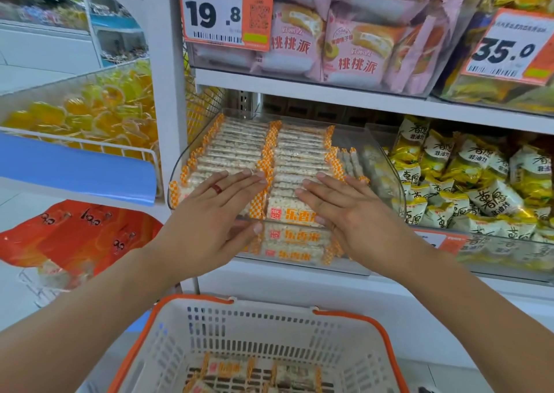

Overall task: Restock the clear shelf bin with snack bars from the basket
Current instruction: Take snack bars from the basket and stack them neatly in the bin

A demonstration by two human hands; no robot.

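Observation:
The clear shelf bin (380, 152) on the middle shelf holds two rows of snack bars (239, 146) in white wrappers with orange checked ends. My left hand (215, 209), with a red ring, lies flat on the left row near the bin's front. My right hand (347, 209) lies flat on the right row, its fingers spread. Neither hand holds a bar. Below, the white basket (353, 344) with orange handles contains several more snack bars (227, 368) on its bottom.
Yellow snack bags (467, 179) fill the bin to the right. Pink cake packs (353, 41) and price tags sit on the shelf above. A wire rack of yellow jelly cups (99, 107) and an orange bag (75, 230) stand at the left.

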